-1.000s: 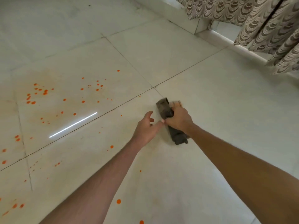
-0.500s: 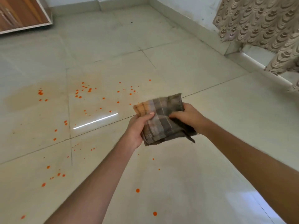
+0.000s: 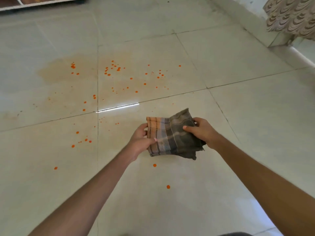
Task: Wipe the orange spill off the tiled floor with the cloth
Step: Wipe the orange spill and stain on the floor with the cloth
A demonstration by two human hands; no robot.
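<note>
A folded checked cloth (image 3: pixel 172 135), brown and grey with an orange band, is held in the air above the pale tiled floor (image 3: pixel 238 116). My left hand (image 3: pixel 140 139) grips its left edge, thumb on top. My right hand (image 3: pixel 202 131) pinches its right side. The orange spill (image 3: pixel 117 68) is scattered as many small drops over the tiles ahead and to the left, within a faint brownish smear (image 3: pixel 56 70). Two single drops (image 3: pixel 154 165) lie just below the cloth.
A wooden cabinet base (image 3: pixel 42 1) stands at the far left. A patterned curtain (image 3: pixel 289 16) hangs at the far right above a raised white sill (image 3: pixel 296 53). A bright light streak (image 3: pixel 117 107) reflects off the floor near a tile joint.
The cloth was lifted off the floor, where my right hand pressed it, and is spread between both hands. The view has tilted up and left, showing more of the spill.
</note>
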